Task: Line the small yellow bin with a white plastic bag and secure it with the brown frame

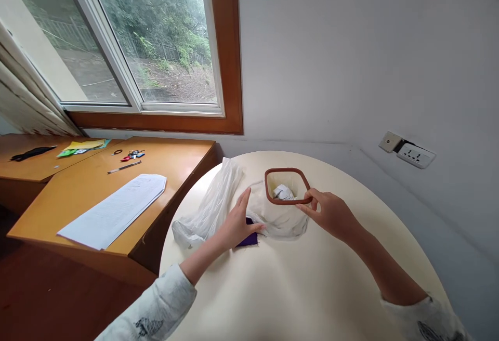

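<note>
On the round cream table stands a small bin with a brown, rounded-square rim [287, 170], its inside pale. Crumpled white paper [284, 192] lies in it. My right hand [329, 211] pinches the near right corner of the rim between thumb and fingers. My left hand [238, 224] is open, thumb and fingers apart, over a thin white plastic bag [212, 206] left of the bin. Translucent plastic also spreads in front of the bin and hides its lower part. A dark purple cloth piece [249, 239] shows partly beneath my left hand.
The round table [304, 289] stands against the white wall. To its left, a wooden desk [187, 154] holds a stack of paper [117, 211], a pen [123, 167], keys [133, 156] and colored papers [83, 146]. A socket [416, 155] is on the right wall.
</note>
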The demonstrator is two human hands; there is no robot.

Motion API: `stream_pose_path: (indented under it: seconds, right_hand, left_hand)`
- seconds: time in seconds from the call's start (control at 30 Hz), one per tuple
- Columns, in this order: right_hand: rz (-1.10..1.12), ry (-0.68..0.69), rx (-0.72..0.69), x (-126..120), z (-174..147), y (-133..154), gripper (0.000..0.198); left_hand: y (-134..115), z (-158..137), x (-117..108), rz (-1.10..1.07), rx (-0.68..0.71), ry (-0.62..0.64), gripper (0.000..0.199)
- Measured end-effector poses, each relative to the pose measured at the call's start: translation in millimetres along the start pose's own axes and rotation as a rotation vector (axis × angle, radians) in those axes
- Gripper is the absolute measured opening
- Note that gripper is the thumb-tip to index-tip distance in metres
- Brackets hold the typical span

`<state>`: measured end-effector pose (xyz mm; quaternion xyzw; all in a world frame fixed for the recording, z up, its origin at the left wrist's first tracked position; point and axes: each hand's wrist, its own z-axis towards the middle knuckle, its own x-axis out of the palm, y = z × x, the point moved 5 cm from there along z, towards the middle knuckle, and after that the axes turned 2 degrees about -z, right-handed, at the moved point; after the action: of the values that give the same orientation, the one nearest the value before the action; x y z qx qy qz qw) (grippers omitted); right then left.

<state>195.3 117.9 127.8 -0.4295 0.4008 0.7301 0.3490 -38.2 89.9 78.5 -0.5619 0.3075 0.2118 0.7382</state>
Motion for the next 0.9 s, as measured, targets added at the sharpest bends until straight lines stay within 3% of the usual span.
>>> stream_pose_path:
  seconds: [0.1,0.23,0.53,0.9]
  right_hand:
    - [0.034,0.041,-0.013,-9,-16,3,0.021]
    - [0.028,0.102,-0.041,-17,-26,7,0.018]
    - [-0.032,-0.061,-0.306,-21,-20,34,0.019]
    - [0.205,-0.014,-0.265,0,-19,37,0.013]
  left_hand:
    - [1,9,9,-0.122,-0.002,0.062,0.109]
    - [1,18,21,-0.250,0.010,0.127,0.115]
    - [-10,29,27,-0.351,0.107,0.161,0.120]
    - [-9,39,30,-0.437,0.142,0.182,0.127]
